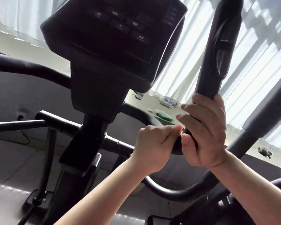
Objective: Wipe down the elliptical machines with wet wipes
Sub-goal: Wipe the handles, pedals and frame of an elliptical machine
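Both forearms bare, rising from lower frame toward centre-right. Right hand (206,132): wrist bent, palm facing the camera, fingers wrapped around the dark handlebar (224,65), fingertips showing on its left side, thumb lying along the front. Left hand (154,143): fist-like, fingers curled, thumb and forefinger pinched together at the bar just beside the right thumb. Whether anything sits in that pinch cannot be told.

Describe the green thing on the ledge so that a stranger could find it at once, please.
Start at the dark console and look lower right to the pale window ledge behind the hands. The green thing lies there, just left of the right hand; the items near it are white or blue.
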